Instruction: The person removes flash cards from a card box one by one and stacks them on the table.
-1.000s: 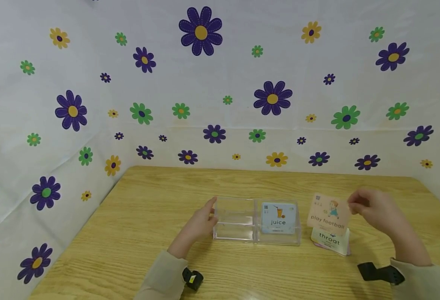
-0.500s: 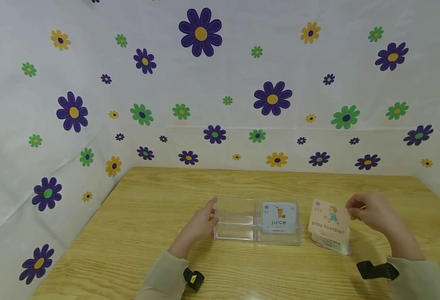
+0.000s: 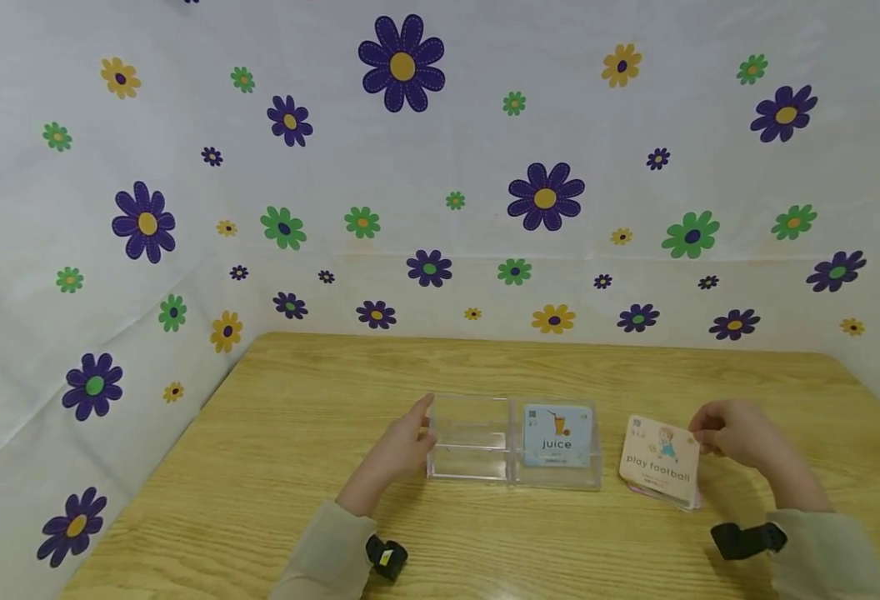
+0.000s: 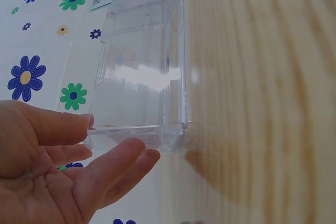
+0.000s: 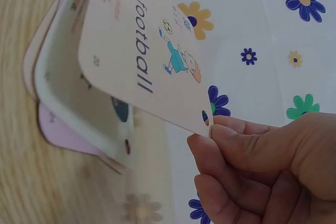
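Note:
My left hand (image 3: 402, 450) rests its nearly straight fingers (image 4: 128, 153) against the left end of a clear plastic box (image 3: 472, 479) with two compartments. A blue "juice" card (image 3: 557, 437) stands in the right compartment; no card shows in the left one. With thumb and index finger, my right hand (image 3: 732, 433) pinches a corner of an orange-pink "play football" card (image 3: 659, 462). In the right wrist view that card (image 5: 136, 51) tilts over a small stack of cards (image 5: 79, 93), its pinched corner raised. The stack is mostly covered in the head view.
The box and cards are on a wooden table (image 3: 380, 375). A white cloth (image 3: 470, 150) printed with flowers hangs behind and at both sides. Each wrist wears a black strap, the left one bearing a small camera (image 3: 386, 557).
My right hand has lowered the "play football" card toward me onto the stack, hiding the "throat" card in the head view. My left hand and the box have stayed put.

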A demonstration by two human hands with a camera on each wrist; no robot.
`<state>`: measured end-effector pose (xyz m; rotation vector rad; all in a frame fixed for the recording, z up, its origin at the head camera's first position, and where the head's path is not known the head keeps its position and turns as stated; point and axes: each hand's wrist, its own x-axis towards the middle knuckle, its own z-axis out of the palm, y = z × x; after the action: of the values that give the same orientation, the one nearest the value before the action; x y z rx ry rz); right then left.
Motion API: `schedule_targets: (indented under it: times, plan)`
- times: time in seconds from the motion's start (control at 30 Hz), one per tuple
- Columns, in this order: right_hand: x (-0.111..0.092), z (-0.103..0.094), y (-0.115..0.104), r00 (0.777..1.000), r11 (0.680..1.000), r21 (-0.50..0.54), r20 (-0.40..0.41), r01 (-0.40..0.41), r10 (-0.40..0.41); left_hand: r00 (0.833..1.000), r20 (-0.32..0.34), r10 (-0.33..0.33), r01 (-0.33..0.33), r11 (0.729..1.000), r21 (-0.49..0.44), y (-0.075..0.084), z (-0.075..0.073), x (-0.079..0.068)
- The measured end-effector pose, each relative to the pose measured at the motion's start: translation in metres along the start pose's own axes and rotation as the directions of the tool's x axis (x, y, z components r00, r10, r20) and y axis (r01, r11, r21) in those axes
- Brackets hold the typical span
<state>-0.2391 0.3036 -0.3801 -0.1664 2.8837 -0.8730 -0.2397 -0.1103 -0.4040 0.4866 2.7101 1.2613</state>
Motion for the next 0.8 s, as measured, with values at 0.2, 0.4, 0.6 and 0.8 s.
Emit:
schedule_targets:
  times: [0.2, 0.4, 0.6, 0.8]
  plan:
    - [0.002, 0.004, 0.006, 0.999, 1.0, 0.022, 0.03, -0.015, 0.014, 1.0, 0.006, -0.001, 0.001, 1.0, 0.003, -0.001, 0.0, 0.0]
    - [0.003, 0.008, 0.009, 0.999, 0.999, 0.03, 0.048, -0.011, 0.01, 1.0, 0.01, 0.004, -0.004, 1.0, 0.004, -0.001, -0.001, -0.001]
    - [0.005, 0.009, 0.012, 0.997, 0.999, 0.025, 0.066, -0.026, 0.025, 1.0, 0.007, 0.004, -0.004, 1.0, -0.002, 0.0, -0.001, 0.0]
    - [0.006, 0.01, 0.014, 0.995, 0.999, 0.01, 0.095, -0.037, 0.036, 1.0, 0.01, 0.018, -0.018, 1.0, -0.002, -0.001, -0.002, -0.001]
